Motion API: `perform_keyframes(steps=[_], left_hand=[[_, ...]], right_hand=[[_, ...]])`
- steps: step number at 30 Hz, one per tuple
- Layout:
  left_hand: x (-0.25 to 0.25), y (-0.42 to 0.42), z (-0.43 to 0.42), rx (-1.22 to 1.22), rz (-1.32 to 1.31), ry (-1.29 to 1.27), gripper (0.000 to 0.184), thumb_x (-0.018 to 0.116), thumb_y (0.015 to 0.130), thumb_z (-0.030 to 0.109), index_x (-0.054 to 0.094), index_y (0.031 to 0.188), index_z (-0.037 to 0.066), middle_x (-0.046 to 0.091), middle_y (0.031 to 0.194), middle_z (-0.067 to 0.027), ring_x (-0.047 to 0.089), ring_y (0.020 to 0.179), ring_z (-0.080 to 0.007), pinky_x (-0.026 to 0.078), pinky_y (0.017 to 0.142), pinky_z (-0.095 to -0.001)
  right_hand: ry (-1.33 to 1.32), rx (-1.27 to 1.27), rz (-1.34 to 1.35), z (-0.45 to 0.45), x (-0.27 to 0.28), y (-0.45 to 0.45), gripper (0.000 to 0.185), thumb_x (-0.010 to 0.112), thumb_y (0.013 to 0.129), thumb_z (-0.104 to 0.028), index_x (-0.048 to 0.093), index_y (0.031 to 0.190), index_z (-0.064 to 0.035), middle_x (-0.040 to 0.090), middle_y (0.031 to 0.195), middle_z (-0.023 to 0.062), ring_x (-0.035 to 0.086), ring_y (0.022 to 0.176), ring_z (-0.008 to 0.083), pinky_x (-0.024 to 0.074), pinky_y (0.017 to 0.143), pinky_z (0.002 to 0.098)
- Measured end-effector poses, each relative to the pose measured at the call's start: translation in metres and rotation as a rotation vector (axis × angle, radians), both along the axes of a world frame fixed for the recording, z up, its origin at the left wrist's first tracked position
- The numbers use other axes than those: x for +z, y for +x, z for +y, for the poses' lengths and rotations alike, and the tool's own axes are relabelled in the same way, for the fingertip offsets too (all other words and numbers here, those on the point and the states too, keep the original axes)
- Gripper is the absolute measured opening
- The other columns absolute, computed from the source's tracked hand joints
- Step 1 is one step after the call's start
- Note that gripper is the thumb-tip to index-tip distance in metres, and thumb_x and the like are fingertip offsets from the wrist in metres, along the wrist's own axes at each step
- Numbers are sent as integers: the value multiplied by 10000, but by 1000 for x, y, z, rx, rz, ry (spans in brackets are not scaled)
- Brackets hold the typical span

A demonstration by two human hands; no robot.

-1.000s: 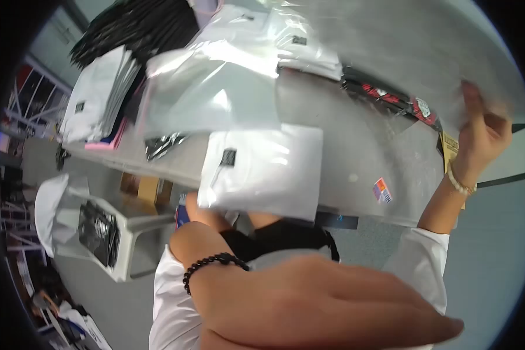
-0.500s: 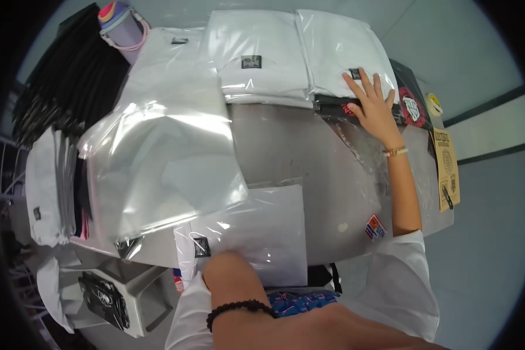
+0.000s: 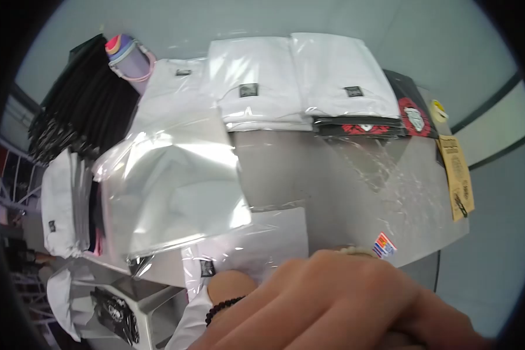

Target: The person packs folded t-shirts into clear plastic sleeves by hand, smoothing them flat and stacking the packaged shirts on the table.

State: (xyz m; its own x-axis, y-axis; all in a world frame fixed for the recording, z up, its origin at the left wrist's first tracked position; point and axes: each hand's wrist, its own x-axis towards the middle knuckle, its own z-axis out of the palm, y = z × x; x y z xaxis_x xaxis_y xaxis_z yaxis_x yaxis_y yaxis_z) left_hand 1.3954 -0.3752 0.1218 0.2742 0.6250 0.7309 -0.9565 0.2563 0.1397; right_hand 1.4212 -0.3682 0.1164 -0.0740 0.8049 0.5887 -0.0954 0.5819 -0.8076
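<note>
Right now, the left hand (image 3: 332, 303) is filling the bottom of the view, close to the camera, with its back showing; its fingers are bending out of sight, so whether they are grasping anything, one cannot tell. A dark beaded bracelet (image 3: 223, 307) is circling its wrist. A pale bracelet (image 3: 359, 251) is peeking out just beyond the knuckles, while the right hand is hiding from view, and its fingers' state one cannot tell either. A folded white garment (image 3: 274, 233) in clear plastic is lying at the near edge of the counter (image 3: 286, 169), a small dark label (image 3: 207, 268) showing near its left side, and the left hand and forearm are covering part of it in the view; whether they are touching it is unclear. A pile of clear bags (image 3: 175, 192) is resting beside it, overlapping its upper left part. Along the far side, two stacks of white garments (image 3: 254, 76) (image 3: 344, 73) are sitting side by side, the right one lying over dark packages with red prints (image 3: 364, 129). Black packages (image 3: 90, 99) are standing bunched at the far left, next to a purple bottle (image 3: 131, 61). A colourful sticker (image 3: 384, 245) and a yellow paper (image 3: 456, 175) are lying towards the right.
</note>
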Motion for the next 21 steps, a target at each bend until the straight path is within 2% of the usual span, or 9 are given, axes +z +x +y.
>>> perform_keyframes(steps=[5, 10, 12, 16, 21], left_hand=[[-8, -10, 21, 513, -31, -36, 612, 379, 949, 405, 466, 967, -200, 590, 835, -219, 619, 727, -233, 511, 637, -250], [-8, -21, 18, 903, -91, 29, 586, 388, 945, 396, 467, 949, -185, 582, 824, -207, 611, 720, -229, 504, 632, -248], [-8, -23, 16, 1019, -112, 47, 576, 391, 944, 392, 467, 942, -179, 579, 819, -202, 607, 717, -227, 501, 630, -248], [-6, -36, 11, 1208, -172, 67, 556, 398, 940, 385, 468, 928, -167, 573, 810, -192, 601, 712, -224, 496, 626, -246], [-5, -46, 8, 1312, -209, 48, 532, 406, 936, 376, 469, 910, -151, 565, 798, -180, 593, 704, -220, 489, 621, -245]], right_hand=[[28, 208, 96, 9, -8, -26, 398, 556, 906, -275, 518, 1241, -63, 452, 1342, 194, 507, 1165, 244, 381, 960, 287], [61, 396, 165, -5, -4, -33, 387, 549, 906, -289, 523, 1221, -66, 442, 1346, 200, 502, 1170, 249, 382, 961, 295], [67, 438, 164, -4, 15, -32, 383, 547, 905, -295, 525, 1213, -67, 437, 1348, 203, 500, 1172, 252, 382, 961, 298], [99, 457, 58, -17, 4, -23, 376, 542, 905, -306, 529, 1197, -70, 429, 1352, 208, 496, 1175, 256, 382, 962, 304], [154, 400, -133, -20, 2, -3, 368, 535, 905, -320, 534, 1177, -73, 418, 1356, 215, 491, 1180, 262, 382, 962, 311]])
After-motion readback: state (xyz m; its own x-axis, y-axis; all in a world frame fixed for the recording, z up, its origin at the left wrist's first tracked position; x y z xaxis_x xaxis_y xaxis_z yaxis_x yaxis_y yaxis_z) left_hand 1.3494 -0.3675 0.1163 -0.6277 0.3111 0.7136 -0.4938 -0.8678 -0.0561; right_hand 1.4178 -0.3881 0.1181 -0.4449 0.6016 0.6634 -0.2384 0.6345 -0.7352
